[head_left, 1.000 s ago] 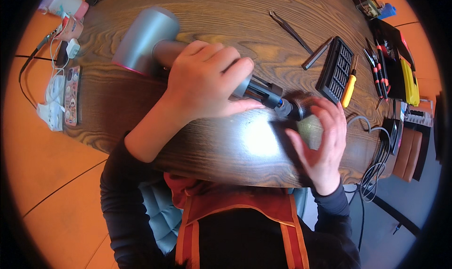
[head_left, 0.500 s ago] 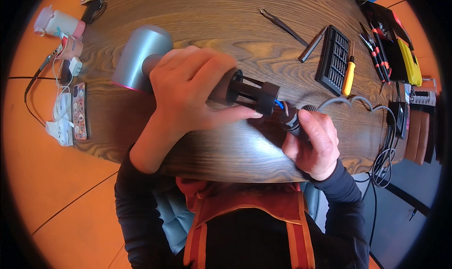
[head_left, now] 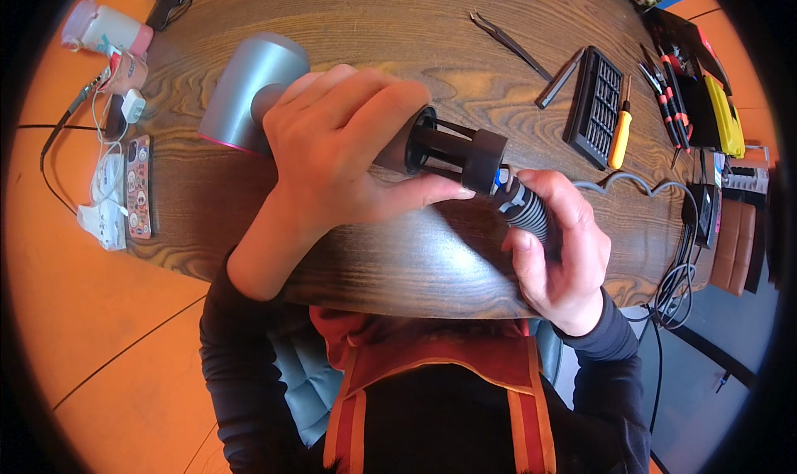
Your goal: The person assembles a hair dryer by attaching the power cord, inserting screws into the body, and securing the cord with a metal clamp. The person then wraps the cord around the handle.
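Note:
My left hand (head_left: pixel 336 146) is wrapped round the handle of a hair dryer with a silver-grey head (head_left: pixel 259 88) and a pink-edged rim. Out of the handle's open end juts a black slotted frame (head_left: pixel 484 160), and my left thumb lies along its near side. Between thumb and fingers, my right hand (head_left: pixel 569 254) grips a black ribbed cord sleeve (head_left: pixel 530 212). The sleeve's upper end is close against the frame, with a bit of blue wire (head_left: pixel 501 178) showing between them. I cannot tell whether the two touch.
A black bit case (head_left: pixel 594 107), a yellow screwdriver (head_left: pixel 620 134) and tweezers (head_left: pixel 508 44) lie on the wooden table at the right. Red-and-black tools (head_left: pixel 671 100) sit beyond them. Grey cable (head_left: pixel 635 178) loops rightward. At the left are a phone (head_left: pixel 139 188) and a bottle (head_left: pixel 112 32).
My right hand has brought the ribbed sleeve up to the frame, so less wire shows. Its fingers have shifted round the sleeve. The hair dryer has tilted slightly.

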`<state>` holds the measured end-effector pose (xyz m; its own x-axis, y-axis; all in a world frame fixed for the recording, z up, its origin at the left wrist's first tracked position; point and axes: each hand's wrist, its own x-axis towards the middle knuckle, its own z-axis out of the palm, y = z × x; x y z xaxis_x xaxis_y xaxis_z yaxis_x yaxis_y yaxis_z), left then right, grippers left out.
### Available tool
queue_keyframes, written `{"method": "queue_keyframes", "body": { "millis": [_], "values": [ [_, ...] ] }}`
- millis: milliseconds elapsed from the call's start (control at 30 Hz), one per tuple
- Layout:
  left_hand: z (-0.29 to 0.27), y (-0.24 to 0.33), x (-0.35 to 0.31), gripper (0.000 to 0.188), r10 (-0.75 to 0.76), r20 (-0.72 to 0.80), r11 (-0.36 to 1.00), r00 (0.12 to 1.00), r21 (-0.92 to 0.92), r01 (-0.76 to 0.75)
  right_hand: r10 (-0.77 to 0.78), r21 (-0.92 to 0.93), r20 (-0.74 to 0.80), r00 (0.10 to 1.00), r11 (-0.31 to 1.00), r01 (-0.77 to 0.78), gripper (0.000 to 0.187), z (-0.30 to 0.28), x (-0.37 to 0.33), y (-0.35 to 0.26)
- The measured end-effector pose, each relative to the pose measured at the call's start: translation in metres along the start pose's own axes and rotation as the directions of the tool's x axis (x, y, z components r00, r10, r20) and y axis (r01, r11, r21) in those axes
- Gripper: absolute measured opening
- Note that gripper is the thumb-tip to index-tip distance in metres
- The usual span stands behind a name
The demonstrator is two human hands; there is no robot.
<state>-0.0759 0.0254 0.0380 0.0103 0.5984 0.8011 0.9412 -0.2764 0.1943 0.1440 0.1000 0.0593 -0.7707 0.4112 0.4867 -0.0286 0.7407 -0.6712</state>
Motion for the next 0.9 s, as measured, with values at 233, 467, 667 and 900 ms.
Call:
{"method": "queue_keyframes", "body": {
  "millis": [233,467,667,900],
  "values": [
    [0.002,0.002,-0.003,0.054,0.006,0.009,1.0,1.0,-0.02,-0.006,0.133,0.1,0.027,0.991,0.986,-0.135,0.036,-0.001,0.003,-0.003],
    [0.006,0.005,-0.006,0.052,0.015,0.069,1.0,0.998,-0.008,-0.015,0.265,0.061,0.214,0.94,0.957,-0.283,0.036,-0.014,0.003,-0.005],
    [0.006,0.007,-0.007,0.051,0.014,0.122,1.0,0.992,0.009,-0.016,-0.006,-0.121,0.238,0.971,0.992,0.036,0.043,-0.011,0.005,0.008],
    [0.006,0.006,-0.007,0.051,0.004,0.118,1.0,0.993,-0.03,-0.001,-0.109,-0.11,0.278,0.954,0.983,0.145,0.043,-0.013,0.01,0.016]
  ]
}}
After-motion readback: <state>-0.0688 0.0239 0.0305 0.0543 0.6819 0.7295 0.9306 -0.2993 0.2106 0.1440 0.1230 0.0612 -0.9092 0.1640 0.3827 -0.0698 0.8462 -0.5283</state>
